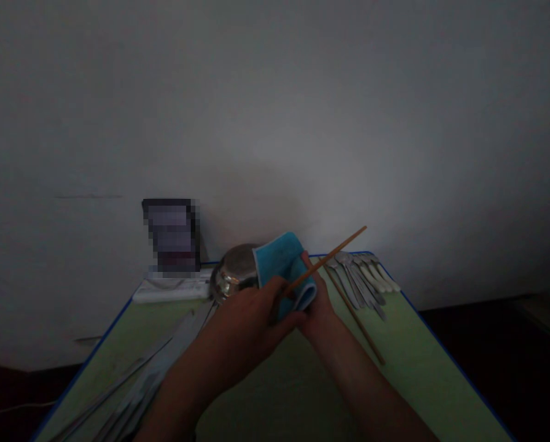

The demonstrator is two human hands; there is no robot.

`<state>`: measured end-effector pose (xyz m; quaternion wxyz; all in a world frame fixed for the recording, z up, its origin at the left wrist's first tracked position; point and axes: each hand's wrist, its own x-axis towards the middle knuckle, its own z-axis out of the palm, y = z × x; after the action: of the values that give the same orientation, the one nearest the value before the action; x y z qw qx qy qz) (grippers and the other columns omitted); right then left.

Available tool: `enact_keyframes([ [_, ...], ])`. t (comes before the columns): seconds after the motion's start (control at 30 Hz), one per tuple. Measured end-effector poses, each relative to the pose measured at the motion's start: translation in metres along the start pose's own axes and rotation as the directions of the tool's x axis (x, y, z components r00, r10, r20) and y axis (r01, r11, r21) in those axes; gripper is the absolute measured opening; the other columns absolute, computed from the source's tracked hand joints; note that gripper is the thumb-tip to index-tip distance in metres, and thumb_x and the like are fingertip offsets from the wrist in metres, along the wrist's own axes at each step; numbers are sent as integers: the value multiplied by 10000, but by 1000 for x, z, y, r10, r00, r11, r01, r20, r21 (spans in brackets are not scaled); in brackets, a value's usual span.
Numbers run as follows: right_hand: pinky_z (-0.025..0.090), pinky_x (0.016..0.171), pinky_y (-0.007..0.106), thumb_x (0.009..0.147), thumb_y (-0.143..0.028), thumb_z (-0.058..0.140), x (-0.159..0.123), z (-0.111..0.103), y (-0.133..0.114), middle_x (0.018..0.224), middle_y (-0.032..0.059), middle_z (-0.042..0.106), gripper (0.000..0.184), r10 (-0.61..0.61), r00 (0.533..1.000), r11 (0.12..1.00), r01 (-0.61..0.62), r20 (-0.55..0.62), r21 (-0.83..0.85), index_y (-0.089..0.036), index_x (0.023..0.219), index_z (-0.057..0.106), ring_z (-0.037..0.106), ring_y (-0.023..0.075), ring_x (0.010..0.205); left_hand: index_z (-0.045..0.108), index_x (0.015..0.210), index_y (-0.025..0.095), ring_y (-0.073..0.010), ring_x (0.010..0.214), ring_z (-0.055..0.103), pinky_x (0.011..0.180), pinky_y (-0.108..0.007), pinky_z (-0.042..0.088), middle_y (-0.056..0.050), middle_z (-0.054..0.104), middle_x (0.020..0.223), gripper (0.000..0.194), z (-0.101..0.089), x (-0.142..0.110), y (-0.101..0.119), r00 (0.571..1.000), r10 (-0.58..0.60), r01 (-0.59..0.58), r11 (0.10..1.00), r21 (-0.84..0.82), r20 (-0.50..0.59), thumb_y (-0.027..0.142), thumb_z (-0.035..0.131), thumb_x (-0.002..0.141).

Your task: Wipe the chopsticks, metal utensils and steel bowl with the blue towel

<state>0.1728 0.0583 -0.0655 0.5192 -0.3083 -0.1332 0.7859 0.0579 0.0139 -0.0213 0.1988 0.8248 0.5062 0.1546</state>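
Note:
Above the middle of the table, my left hand [251, 313] is closed round the lower end of a wooden chopstick [334, 252], which slants up to the right. My right hand [318, 304] is closed on a blue cloth [277, 256] with a pale edge, folded and curled close to the chopstick. The two hands meet at the cloth, and some of the fingers are hidden behind it. A second chopstick [360, 325] lies on the table to the right of my right forearm.
An upturned metal bowl [231, 264] stands behind my left hand. Metal spoons [348, 279] and white-handled cutlery [379, 276] lie at the back right of the green table [422, 374]. Long utensils [132, 380] lie at left. A blurred-out upright panel [171, 236] stands near the wall.

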Motion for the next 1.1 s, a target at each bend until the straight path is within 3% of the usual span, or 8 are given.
enact_keyframes([
  [0.33,468,742,354,894,-423,222,2,13,-2,739,8,654,404,-91,995,996,90,48,29,-230,836,573,607,186,792,536,809,193,-107,489,459,467,-223,277,54,487,569,234,-17,-1,-11,987,-43,40,999,-26,-153,360,386,874],
  [0.53,450,689,298,838,-369,373,3,9,-1,688,2,614,270,-40,997,999,39,65,22,-214,767,583,569,145,653,520,760,194,-93,459,441,462,-221,275,73,439,525,231,-19,-4,-3,974,-17,8,999,-40,-224,358,401,871],
  [0.6,445,662,284,773,-281,453,5,5,-3,702,-21,598,180,-97,995,995,97,16,-34,-246,887,587,555,129,636,520,751,194,-94,449,435,453,-222,269,73,429,515,232,-18,-3,-4,974,-34,28,999,-34,-224,352,399,871],
  [0.67,447,699,295,700,-190,494,6,-1,-8,816,-35,609,397,-210,977,960,211,26,-181,-322,1071,540,564,126,711,517,738,193,-97,447,435,447,-224,263,69,434,515,243,-17,-2,-8,977,-50,47,999,-19,-209,358,399,871],
  [0.8,334,961,358,662,-137,535,5,-18,-26,1245,-35,496,401,-351,886,599,460,302,-655,-324,1009,607,449,165,1140,542,785,193,-113,478,468,460,-227,277,55,479,548,233,-19,-2,-16,983,-44,47,999,11,-179,363,409,871],
  [0.9,231,1036,363,662,-166,614,-3,-27,-46,1305,-28,463,294,-227,822,240,568,523,-787,-287,929,636,388,178,1214,566,861,197,-122,489,485,471,-229,293,49,514,563,228,-22,-3,-17,988,-46,48,999,11,-145,352,401,877],
  [1.0,380,887,364,723,-294,610,-13,-30,-62,986,6,632,198,-70,827,89,561,557,-823,-248,914,631,551,182,939,578,871,193,-127,497,502,477,-230,310,38,547,584,244,-24,-4,-15,991,-68,66,998,-17,-116,352,393,878],
  [1.1,433,686,300,768,-363,562,-20,-29,-69,780,-1,615,185,-42,859,112,511,510,-852,-215,864,618,551,156,724,580,811,186,-137,519,526,485,-237,325,21,579,613,272,-25,-3,-13,989,-94,90,995,-40,-114,371,392,877],
])
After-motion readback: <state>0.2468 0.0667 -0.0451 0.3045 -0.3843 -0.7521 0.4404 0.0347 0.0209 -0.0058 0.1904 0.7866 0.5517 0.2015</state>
